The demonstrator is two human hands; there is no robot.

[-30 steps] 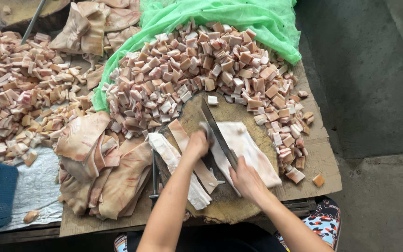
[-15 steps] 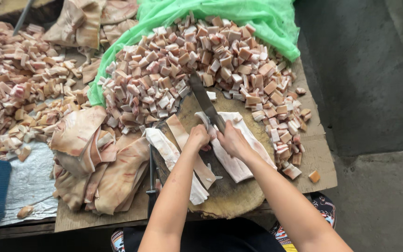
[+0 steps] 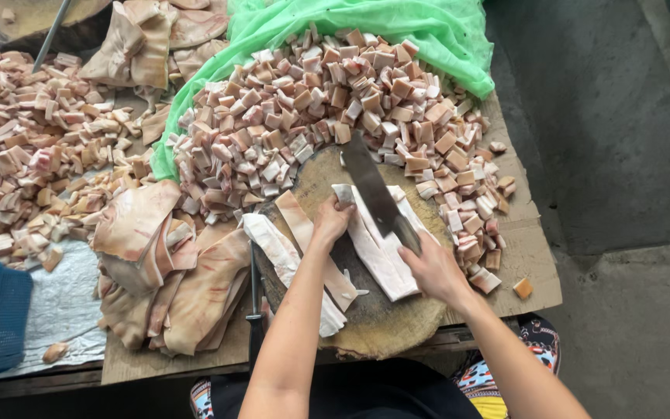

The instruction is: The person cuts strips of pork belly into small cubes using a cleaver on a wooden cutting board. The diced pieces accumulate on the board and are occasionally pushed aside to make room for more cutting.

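Beyond both hands, a big heap of cut pork cubes (image 3: 327, 109) lies on a green sheet (image 3: 397, 31) over the tabletop (image 3: 533, 260). Left of the left hand lies a stack of whole skin slabs (image 3: 168, 271). Under the hands is a round wooden chopping block (image 3: 385, 322). The right hand (image 3: 434, 270) is closed around the handle of a cleaver (image 3: 371, 186), its blade over a pale pork strip (image 3: 378, 248). The left hand (image 3: 331, 221), fingers bent, presses on this strip's far end.

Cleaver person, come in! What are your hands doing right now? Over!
Right hand grips cleaver, blade over meat strips. Left hand steadies strip end. Cut cubes piled beyond chopping block.
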